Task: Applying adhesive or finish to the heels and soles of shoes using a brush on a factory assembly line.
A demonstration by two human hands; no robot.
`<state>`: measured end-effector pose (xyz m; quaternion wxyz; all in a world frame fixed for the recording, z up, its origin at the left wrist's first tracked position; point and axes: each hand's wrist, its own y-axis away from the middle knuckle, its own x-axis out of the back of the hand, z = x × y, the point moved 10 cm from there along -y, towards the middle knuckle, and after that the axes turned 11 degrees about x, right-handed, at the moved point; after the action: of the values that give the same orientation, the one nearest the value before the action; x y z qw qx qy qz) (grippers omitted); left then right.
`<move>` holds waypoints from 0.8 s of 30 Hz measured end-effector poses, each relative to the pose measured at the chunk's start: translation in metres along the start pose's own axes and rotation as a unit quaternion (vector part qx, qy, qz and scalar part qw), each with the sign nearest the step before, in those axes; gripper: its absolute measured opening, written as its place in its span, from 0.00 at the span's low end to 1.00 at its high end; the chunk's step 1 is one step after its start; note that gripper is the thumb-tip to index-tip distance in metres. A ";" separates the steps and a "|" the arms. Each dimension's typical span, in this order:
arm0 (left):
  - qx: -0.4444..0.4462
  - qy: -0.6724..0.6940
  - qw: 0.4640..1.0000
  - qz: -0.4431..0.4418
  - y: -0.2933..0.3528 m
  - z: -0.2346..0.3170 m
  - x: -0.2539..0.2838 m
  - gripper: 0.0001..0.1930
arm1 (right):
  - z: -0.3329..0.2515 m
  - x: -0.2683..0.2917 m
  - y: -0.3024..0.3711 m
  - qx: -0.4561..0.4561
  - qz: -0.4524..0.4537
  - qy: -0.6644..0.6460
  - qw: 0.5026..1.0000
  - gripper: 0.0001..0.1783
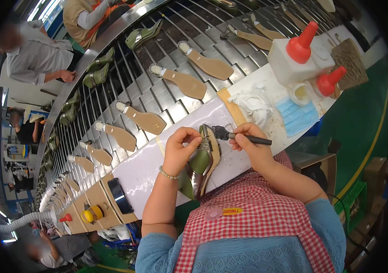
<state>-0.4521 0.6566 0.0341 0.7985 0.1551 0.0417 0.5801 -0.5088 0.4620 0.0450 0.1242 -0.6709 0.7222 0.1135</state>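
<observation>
A green and metallic shoe (200,160) stands at a slant over the white work board, close to my apron, its pale sole edge facing right. My left hand (180,148) pinches the shoe's far end with thumb and forefinger. In my right hand (252,145) is a brush (257,139) with a dark handle, gripped between thumb and fingers. Its black bristle head (220,133) is at the sole edge near the shoe's far end; whether it touches cannot be made out.
Beyond the board runs a slatted metal conveyor (166,102) bearing tan soles (184,83) and green shoes (143,35). At right are a white bottle with a red cap (301,43), a small jar (300,94), crumpled cloth (253,104) and a blue mask (297,116). A phone (120,195) lies left. Other people stand across.
</observation>
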 end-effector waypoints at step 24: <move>-0.135 -0.188 0.972 0.046 0.032 0.038 -0.002 0.08 | -0.004 -0.022 0.020 0.140 -0.110 0.185 0.966 0.11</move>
<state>-0.4729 0.6562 0.0791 0.7781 0.1535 -0.1950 0.5770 -0.5277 0.4828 0.0562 0.0926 -0.7315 0.6630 -0.1293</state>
